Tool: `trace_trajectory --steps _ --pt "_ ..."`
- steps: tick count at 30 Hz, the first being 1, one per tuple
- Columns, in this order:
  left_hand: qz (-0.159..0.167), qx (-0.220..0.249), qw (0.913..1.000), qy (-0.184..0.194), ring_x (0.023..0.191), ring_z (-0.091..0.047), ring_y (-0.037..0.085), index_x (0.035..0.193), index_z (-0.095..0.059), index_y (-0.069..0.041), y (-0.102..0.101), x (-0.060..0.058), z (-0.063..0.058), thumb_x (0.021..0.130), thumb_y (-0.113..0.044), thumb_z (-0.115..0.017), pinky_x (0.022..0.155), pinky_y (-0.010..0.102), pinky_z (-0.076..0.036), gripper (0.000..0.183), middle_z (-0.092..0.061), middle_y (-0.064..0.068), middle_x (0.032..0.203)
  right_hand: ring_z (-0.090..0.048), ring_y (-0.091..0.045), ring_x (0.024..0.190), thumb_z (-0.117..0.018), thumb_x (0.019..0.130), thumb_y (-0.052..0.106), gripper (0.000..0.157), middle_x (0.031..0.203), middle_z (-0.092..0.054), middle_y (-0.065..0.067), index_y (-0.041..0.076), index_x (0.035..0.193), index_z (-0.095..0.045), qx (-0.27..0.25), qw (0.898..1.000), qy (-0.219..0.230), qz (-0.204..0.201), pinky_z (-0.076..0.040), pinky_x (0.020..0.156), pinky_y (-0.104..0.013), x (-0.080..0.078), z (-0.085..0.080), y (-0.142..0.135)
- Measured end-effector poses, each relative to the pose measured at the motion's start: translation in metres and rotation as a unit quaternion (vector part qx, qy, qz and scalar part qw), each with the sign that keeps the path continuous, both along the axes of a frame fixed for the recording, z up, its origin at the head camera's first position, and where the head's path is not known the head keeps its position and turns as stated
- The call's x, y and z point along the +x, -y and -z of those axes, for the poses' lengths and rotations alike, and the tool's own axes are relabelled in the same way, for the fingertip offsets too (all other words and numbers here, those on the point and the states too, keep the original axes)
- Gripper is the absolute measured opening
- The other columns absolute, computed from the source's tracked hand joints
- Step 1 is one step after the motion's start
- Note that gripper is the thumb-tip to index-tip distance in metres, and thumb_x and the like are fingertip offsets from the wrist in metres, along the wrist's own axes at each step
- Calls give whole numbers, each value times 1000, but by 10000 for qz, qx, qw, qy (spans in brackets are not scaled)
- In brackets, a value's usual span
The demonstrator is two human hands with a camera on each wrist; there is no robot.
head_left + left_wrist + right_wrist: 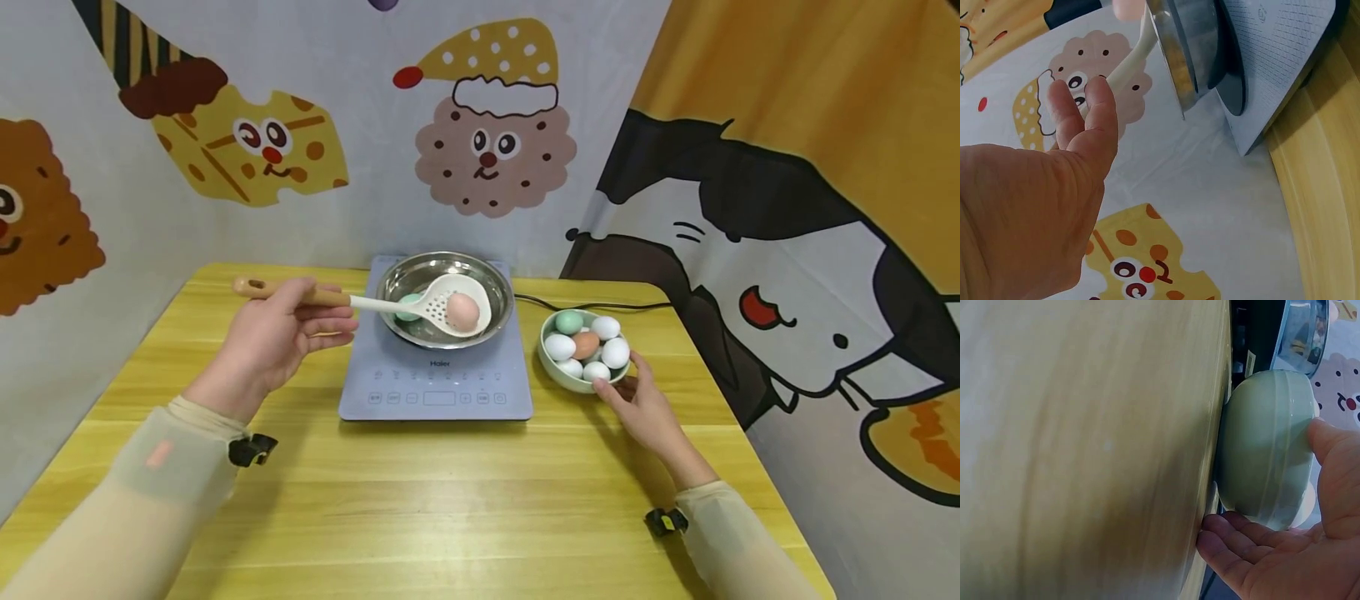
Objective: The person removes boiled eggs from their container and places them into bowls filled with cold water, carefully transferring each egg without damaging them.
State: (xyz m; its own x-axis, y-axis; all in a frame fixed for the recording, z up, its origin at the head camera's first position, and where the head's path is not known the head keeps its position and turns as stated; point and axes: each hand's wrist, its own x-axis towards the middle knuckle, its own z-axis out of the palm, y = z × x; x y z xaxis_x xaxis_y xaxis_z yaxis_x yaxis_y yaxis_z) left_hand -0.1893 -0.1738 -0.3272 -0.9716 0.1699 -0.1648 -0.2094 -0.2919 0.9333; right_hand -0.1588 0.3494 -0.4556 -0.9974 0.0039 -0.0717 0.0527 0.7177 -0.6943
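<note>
My left hand (277, 337) holds a white slotted spoon (431, 307) by its wooden handle. In its bowl lies a pinkish-brown egg (462, 312), over a steel pan (401, 275). Part of a green egg (407, 300) shows inside the pan behind the spoon. On the right, a pale green bowl (558, 372) is heaped with several eggs, mostly white, with one brown (586, 344) and one green. My right hand (645, 408) grips that bowl, thumb at the rim and fingers along its side, as the right wrist view also shows of the bowl (1266, 447).
The pan stands on a light-coloured induction cooker (438, 396) on the wooden table (450, 500). A black cable (622, 307) runs behind the bowl towards the right. Cartoon-printed curtains (360, 233) hang along the back and sides.
</note>
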Motion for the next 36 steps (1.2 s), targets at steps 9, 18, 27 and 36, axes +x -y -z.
trace_trajectory --steps 9,18,27,36 --pt "-65 330 9994 126 93 -82 20 112 -74 -5 3 4 1 115 -34 -47 91 39 -68 40 -82 9 99 -58 -50 140 -57 108 52 98 153 -51 -39 5 171 0 -51 10000 -51 -61 -51 114 -65 -1 4 -2" --pt "44 575 9983 125 93 -82 21 115 -72 1 -1 9 -7 115 -33 -48 93 41 -67 41 -82 11 100 -55 -51 142 -56 108 54 99 155 -50 -39 6 171 3 -25 10000 17 -25 -48 116 -66 0 2 -3" --pt "46 424 9991 64 91 -81 20 115 -67 2 -37 6 -21 116 -30 -43 91 39 -68 40 -82 9 100 -57 -50 141 -57 108 55 98 153 -52 -38 5 171 -1 8 10000 -67 37 -49 116 -65 -1 4 -5" --pt "203 90 9997 61 86 -81 17 124 -63 8 -102 -14 -21 115 -28 -40 91 41 -68 44 -80 6 85 -57 -49 142 -59 106 58 101 154 -52 -37 8 172 -1 -25 10000 11 62 -48 118 -64 -2 2 -5"
